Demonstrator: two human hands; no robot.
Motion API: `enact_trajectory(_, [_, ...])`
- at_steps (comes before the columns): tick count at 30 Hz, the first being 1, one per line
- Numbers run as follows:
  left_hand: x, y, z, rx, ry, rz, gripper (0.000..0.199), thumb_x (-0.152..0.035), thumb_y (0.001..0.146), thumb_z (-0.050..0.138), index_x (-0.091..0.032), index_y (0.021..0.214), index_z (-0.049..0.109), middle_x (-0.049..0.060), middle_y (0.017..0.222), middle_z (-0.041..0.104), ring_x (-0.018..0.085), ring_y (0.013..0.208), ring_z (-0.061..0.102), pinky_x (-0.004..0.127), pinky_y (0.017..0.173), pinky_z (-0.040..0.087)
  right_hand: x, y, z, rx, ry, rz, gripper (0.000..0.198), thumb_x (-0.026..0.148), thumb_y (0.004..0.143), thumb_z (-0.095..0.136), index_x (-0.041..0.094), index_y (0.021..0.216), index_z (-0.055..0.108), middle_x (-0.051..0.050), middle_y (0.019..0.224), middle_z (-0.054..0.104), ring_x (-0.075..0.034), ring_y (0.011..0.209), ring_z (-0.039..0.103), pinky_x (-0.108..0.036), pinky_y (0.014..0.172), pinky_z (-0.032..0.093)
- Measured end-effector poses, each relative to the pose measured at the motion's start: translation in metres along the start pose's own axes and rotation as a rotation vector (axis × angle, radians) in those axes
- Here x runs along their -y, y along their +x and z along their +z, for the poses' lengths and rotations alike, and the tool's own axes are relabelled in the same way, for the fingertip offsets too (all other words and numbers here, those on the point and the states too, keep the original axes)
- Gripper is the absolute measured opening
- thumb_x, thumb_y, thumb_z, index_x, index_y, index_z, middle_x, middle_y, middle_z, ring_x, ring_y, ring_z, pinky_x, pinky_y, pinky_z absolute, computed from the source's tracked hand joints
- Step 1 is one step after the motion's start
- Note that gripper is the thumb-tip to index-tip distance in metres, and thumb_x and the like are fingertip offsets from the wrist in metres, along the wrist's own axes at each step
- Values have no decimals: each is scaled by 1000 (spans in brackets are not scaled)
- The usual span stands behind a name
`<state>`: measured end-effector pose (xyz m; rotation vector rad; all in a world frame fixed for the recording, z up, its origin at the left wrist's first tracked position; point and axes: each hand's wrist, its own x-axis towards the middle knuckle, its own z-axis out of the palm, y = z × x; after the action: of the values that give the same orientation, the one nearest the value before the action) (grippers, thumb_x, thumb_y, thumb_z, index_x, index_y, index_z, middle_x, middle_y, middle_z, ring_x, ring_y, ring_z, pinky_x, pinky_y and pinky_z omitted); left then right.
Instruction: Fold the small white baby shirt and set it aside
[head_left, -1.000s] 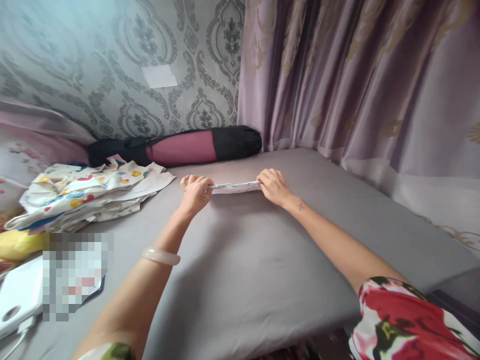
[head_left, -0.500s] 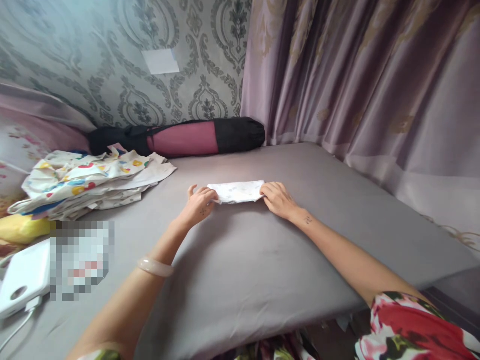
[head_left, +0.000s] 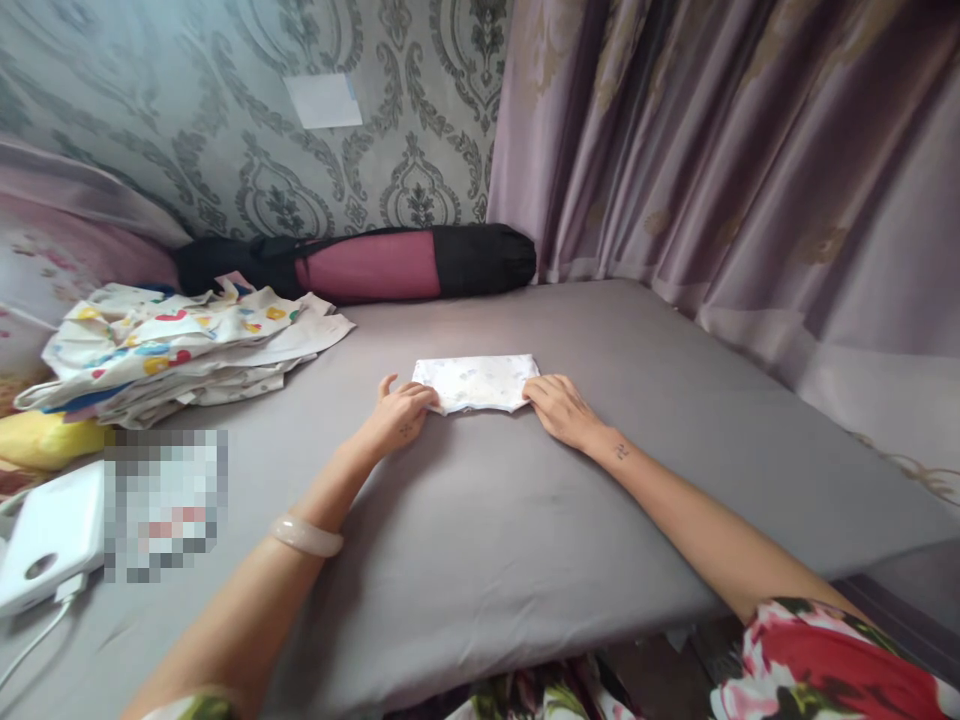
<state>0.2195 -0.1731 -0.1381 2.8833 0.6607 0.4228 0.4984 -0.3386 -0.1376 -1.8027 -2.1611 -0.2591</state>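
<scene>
A small white cloth with a faint print lies folded into a wide strip on the grey sheet. Its near edge looks bluish and dips a little in the middle. At the near left corner, my left hand pinches the fabric, thumb hidden and one finger lifted outward. My right hand grips the near right corner with its fingers curled over the edge. The exact kind of garment or cloth cannot be made out from the folded shape.
A pile of printed clothes lies at the left. Behind it stretches a black and maroon rolled bag along the wall. A white power bank with a cable sits at the near left, beside a blurred-out item. Purple curtains hang at right.
The cloth now lies flatter and shows more of its top face, with both hands still at its near corners. The view has tilted slightly downward.
</scene>
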Motion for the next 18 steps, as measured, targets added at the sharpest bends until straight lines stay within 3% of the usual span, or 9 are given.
enact_trajectory(6, [-2, 1, -8, 39, -7, 12, 37, -10, 75, 43, -27, 99, 65, 4, 114, 70, 23, 114, 60, 58, 114, 10, 3, 2, -7, 46, 4, -12, 31, 0, 79, 43, 17, 95, 64, -10, 103, 68, -23, 98, 57, -35, 94, 34])
enact_trajectory(10, [-10, 18, -10, -1, 6, -78, 31, -14, 81, 41, -24, 93, 67, 6, 102, 73, 23, 105, 64, 54, 114, 17, 8, 19, -6, 69, 13, 77, 28, 3, 82, 44, 17, 91, 67, -9, 95, 70, -22, 93, 60, -35, 92, 36])
enact_trajectory(14, [-26, 47, -2, -78, 1, -193, 39, -11, 85, 38, -22, 110, 64, 9, 118, 70, 23, 113, 61, 53, 112, 23, 21, 48, 4, 53, 67, 176, 40, 7, 87, 39, 14, 116, 64, -11, 122, 67, -24, 115, 58, -37, 100, 37])
enact_trajectory(18, [-42, 73, 12, -63, -7, -242, 41, -18, 93, 35, -22, 129, 54, 11, 140, 56, 26, 135, 46, 57, 113, 22, 35, 74, 20, 61, 91, 252, 50, 19, 96, 31, 8, 143, 45, -15, 151, 43, -25, 142, 34, -44, 117, 21])
